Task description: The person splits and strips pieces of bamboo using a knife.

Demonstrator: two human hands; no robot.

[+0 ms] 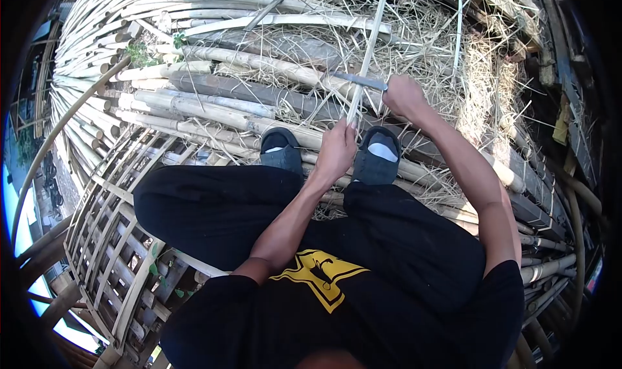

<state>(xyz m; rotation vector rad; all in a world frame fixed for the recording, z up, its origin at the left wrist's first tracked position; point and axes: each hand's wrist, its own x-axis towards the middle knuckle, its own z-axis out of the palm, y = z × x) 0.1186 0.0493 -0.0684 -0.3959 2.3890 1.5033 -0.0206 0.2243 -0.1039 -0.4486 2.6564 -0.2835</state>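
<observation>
My left hand (337, 150) is closed around the lower end of a pale bamboo strip (369, 51), which points up and away from me between my feet. My right hand (405, 98) grips the handle of a knife (363, 80); its fingers wrap round the handle and hide most of it. The blade points left and lies across the strip, a little above my left hand. From this angle I cannot tell how deep the edge sits in the strip.
Bamboo poles (220, 113) lie side by side under my sandals (282, 150). Thin shavings (427, 51) are strewn ahead and to the right. A woven bamboo lattice (123, 239) stands at my left, and a curved pole (61, 126) arches beyond it.
</observation>
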